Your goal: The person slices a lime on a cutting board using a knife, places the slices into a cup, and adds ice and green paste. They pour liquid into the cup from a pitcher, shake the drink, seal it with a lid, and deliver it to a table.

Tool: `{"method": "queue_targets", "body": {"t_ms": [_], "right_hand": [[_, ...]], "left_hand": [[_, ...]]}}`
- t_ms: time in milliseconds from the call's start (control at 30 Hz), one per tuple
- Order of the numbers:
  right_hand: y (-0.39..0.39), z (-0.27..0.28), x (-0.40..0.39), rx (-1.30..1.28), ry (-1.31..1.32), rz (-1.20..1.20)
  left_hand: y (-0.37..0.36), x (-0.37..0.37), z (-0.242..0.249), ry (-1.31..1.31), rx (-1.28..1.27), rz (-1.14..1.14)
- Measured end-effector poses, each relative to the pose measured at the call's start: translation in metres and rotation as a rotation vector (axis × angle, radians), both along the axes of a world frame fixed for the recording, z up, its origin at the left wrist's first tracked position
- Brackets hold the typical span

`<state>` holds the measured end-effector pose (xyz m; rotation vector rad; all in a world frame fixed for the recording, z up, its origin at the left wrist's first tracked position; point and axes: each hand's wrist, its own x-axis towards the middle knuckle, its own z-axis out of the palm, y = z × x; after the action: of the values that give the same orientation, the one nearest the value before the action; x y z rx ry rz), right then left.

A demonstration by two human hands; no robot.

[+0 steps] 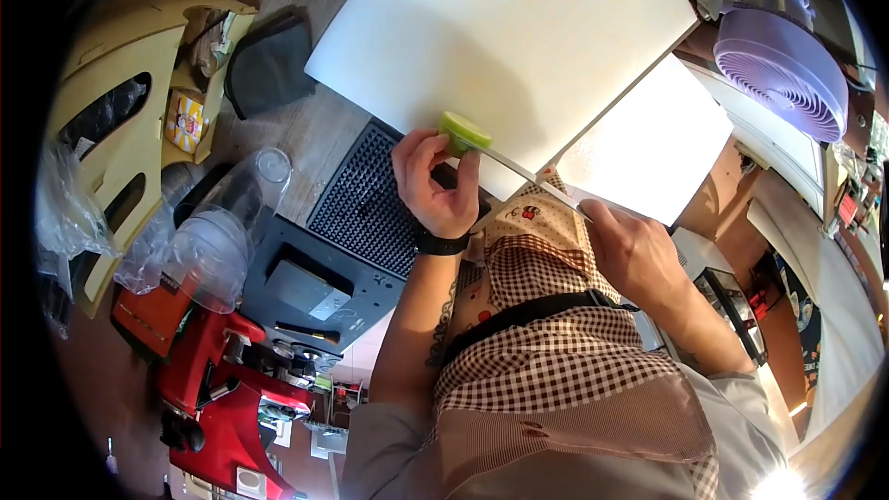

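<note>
Thumb and fingers of my left hand grip a lime whose pale cut face is turned upward. It is held over the near edge of a large white cutting board. My right hand is closed around the handle of a knife, which is mostly hidden in the fist. The narrow blade slants up and left, and its tip end meets the lime beside my left fingertips. Below both hands is a checked apron that I wear.
A black perforated mat lies left of my left hand. Clear plastic cups and a red machine stand further left. On the right are a second white surface and a purple fan.
</note>
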<state>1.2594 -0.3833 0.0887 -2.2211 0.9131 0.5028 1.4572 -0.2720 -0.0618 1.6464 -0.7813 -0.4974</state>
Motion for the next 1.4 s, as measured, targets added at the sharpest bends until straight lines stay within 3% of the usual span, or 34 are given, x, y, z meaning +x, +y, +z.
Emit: {"method": "queue_targets", "body": {"t_ms": [133, 233, 433, 567, 900, 1400], "right_hand": [[-0.005, -0.007, 0.005, 0.094, 0.093, -0.013], [-0.008, -0.021, 0.014, 0.067, -0.007, 0.002], [-0.01, -0.083, 0.047, 0.121, -0.033, 0.001], [-0.021, -0.064, 0.043, 0.112, -0.099, -0.104], [-0.015, -0.007, 0.0, 0.073, 0.014, -0.031], [-0.019, -0.009, 0.01, 0.138, 0.041, -0.001]], "left_hand": [[0.0, 0.001, 0.002, 0.03, 0.02, 0.013], [-0.002, 0.002, 0.004, 0.014, 0.041, 0.011], [0.002, -0.001, 0.001, -0.01, 0.05, 0.023], [0.001, -0.003, -0.002, 0.001, 0.025, 0.092], [-0.003, -0.004, -0.005, 0.02, 0.016, 0.063], [-0.007, -0.005, -0.001, 0.086, -0.018, 0.15]]}}
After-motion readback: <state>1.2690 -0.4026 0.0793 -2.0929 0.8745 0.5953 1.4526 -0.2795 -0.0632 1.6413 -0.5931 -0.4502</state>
